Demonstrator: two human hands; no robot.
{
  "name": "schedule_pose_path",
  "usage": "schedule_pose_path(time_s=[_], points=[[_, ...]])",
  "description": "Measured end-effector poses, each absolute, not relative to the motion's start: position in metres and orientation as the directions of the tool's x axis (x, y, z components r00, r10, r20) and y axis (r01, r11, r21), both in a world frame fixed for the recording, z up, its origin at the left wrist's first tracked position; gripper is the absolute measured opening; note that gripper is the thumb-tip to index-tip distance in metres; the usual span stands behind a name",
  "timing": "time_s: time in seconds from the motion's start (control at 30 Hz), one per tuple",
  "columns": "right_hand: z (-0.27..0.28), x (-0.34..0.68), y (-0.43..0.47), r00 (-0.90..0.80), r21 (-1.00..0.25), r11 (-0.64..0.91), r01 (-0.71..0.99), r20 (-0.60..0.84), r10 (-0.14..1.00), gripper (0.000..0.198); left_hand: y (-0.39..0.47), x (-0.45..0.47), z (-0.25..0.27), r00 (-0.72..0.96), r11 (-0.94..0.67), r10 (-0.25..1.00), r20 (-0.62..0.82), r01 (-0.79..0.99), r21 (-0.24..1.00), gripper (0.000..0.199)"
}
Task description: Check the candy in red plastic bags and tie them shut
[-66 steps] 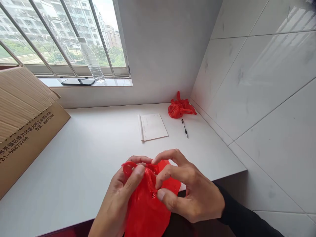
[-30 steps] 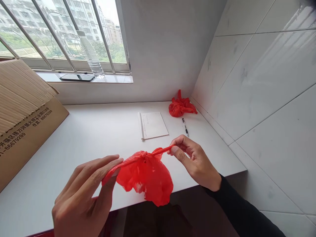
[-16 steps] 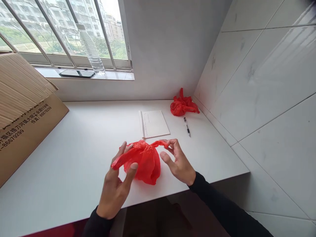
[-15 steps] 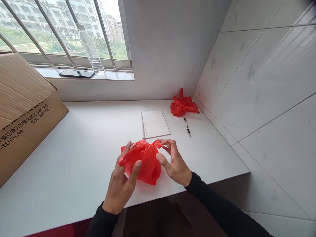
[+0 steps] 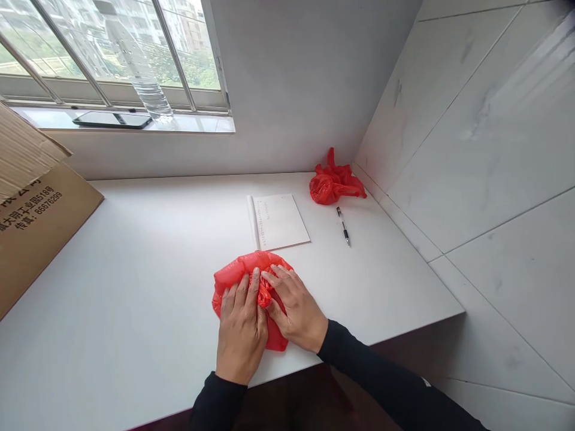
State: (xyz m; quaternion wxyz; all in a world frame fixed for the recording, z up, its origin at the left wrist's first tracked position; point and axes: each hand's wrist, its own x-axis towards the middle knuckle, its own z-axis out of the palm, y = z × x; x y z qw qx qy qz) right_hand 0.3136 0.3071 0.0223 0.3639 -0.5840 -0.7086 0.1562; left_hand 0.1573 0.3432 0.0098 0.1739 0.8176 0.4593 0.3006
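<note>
Nearest now, two black sleeves (image 5: 219,400) of smooth cloth reach in, and the hands are close together on a red, glossy, crinkled plastic bag (image 5: 231,274). The left hand (image 5: 242,335) lies palm down, fingers stretched out across the film; the right hand (image 5: 294,305) curves over the other side, thumb and fingers around a tight, twisted knot. Whether they actually pinch it, I can't tell from above. The bag sits near the front edge of the smooth white bench (image 5: 148,269), squashed broad and low with a puffy, rounded far rim. Just beyond it, a pale paper notepad (image 5: 283,221), its left edge curled into a roll, then a slim clear-and-black pen (image 5: 344,226). In the corner, a second red plastic bag (image 5: 332,184), knotted, its ends sticking out. Over left, a brown corrugated cardboard box (image 5: 40,203); on the sill, a flat dark phone (image 5: 112,120) beside a clear ribbed plastic bottle (image 5: 146,84). And there's the change: half a second ago the near bag stood taller between spread hands, and now it's pressed down; notepad and pen haven't budged.
</note>
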Motion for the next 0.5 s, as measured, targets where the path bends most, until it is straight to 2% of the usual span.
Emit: schedule_pose_path(time_s=[0.13,0.27,0.4,0.5], points=[[0.022,0.313,0.308,-0.042,-0.654,0.27,0.707,0.342,0.939,0.05,0.344,0.156,0.016,0.368,-0.475,0.879,0.304,0.603,0.641,0.053],[0.03,0.316,0.305,0.044,-0.764,0.305,0.568,0.398,0.916,0.033,0.342,0.147,0.028,0.261,-0.386,0.921,0.289,0.515,0.765,0.043],[0.037,0.319,0.298,0.202,-0.867,0.297,0.399,0.399,0.894,0.014,0.342,0.122,0.047,0.028,-0.308,0.943,0.33,0.44,0.843,0.04],[0.037,0.319,0.296,0.249,-0.901,0.254,0.351,0.352,0.902,0.016,0.342,0.104,0.066,-0.184,-0.11,0.962,0.202,0.417,0.902,0.047]])
